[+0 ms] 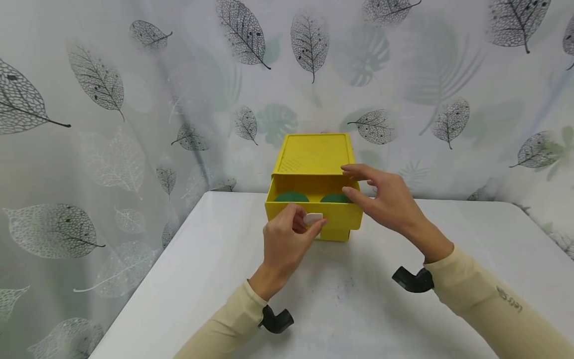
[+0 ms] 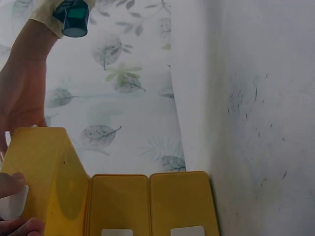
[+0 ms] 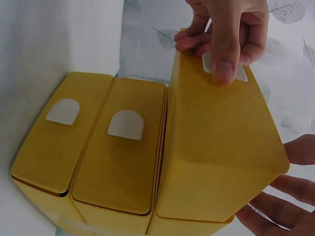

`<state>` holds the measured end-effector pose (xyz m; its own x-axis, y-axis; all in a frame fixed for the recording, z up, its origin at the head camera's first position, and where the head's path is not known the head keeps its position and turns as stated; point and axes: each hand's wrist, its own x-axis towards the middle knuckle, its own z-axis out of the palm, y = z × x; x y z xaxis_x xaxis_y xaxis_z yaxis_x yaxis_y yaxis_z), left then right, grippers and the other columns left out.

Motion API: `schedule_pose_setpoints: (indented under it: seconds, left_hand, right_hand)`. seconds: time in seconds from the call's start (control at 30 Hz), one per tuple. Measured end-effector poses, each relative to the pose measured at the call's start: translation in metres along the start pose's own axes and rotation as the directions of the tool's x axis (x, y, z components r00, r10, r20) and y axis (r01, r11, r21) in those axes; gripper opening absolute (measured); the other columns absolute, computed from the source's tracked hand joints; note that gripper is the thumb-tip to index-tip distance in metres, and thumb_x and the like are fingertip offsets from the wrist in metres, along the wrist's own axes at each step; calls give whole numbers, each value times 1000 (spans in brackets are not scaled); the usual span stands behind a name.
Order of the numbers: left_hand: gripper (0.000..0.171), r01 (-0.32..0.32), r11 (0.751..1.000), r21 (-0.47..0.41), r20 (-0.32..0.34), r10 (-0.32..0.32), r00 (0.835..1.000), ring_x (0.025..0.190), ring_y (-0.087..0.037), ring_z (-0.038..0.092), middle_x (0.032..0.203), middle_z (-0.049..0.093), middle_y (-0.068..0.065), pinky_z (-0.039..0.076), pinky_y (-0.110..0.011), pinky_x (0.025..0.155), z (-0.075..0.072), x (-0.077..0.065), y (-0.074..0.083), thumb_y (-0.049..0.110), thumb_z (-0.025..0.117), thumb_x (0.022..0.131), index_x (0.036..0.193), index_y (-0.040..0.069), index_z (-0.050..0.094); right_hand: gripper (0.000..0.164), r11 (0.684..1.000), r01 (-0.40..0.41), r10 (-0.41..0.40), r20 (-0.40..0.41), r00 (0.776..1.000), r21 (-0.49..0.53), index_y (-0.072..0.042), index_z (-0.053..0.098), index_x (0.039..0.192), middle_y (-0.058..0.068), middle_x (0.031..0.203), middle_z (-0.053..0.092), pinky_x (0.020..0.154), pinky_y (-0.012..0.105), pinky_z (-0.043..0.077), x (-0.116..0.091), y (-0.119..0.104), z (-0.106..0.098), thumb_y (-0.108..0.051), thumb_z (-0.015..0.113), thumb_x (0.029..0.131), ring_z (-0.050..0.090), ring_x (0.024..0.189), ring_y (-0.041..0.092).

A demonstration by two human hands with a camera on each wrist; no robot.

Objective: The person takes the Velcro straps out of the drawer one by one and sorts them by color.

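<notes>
A small yellow drawer cabinet (image 1: 316, 152) stands on the table, its top drawer (image 1: 287, 210) pulled out toward me. Two round-edged green things (image 1: 291, 197) lie inside that drawer, partly hidden by its front wall. My left hand (image 1: 283, 242) pinches the white tab handle (image 1: 313, 218) on the drawer front between thumb and fingers. At the drawer's right side is my right hand (image 1: 389, 200), its fingers extended and spread near the upper edge. The right wrist view shows those right-hand fingers (image 3: 283, 209) close beside the drawer's corner.
Below the open drawer are two closed drawers (image 3: 127, 162), each with a white tab (image 3: 126, 125). The white table (image 1: 215, 249) surrounds the cabinet, with a leaf-patterned curtain (image 1: 188, 89) behind and at the left. Each sleeve has a black curved wrist piece (image 1: 276, 320).
</notes>
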<state>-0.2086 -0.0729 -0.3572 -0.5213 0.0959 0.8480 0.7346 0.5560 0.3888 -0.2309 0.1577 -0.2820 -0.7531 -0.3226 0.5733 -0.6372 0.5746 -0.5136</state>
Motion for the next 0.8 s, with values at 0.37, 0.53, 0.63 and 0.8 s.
schedule_pose_setpoints:
  seconds: [0.37, 0.53, 0.63, 0.8]
  left_hand:
    - [42, -44, 999, -21, 9, 44, 999, 62, -12, 64, 74, 64, -3, 56, -18, 61, -13, -11, 13, 19, 96, 76, 90, 5, 59]
    - [42, -37, 999, -31, 17, 38, 999, 63, -12, 65, 75, 65, -3, 56, -18, 62, -17, -15, 16, 19, 96, 76, 90, 5, 60]
    - [41, -30, 999, -36, 24, 31, 999, 63, -12, 65, 76, 66, -3, 56, -17, 62, -19, -17, 19, 19, 96, 76, 91, 5, 60]
    - [39, -27, 999, -40, 38, 28, 999, 63, -11, 65, 78, 67, -2, 55, -16, 62, -23, -21, 23, 19, 95, 78, 91, 5, 61]
  right_hand:
    - [39, 1000, -15, 12, 163, 987, 22, -6, 71, 130, 9, 123, 72, 97, 60, 49, 7, 3, -2, -20, 79, 95, 66, 113, 29]
    - [39, 1000, 1, -1, 269, 963, 1, -8, 74, 126, 6, 117, 74, 90, 50, 50, 12, 4, -3, -23, 84, 91, 65, 107, 28]
    - [40, 1000, 14, -6, 339, 941, -22, -9, 75, 125, 5, 117, 73, 86, 47, 52, 16, 4, -4, -24, 85, 89, 63, 102, 28]
    - [40, 997, 56, -23, 461, 887, -57, -10, 75, 125, 3, 116, 72, 89, 48, 54, 22, 4, -6, -22, 86, 89, 62, 100, 29]
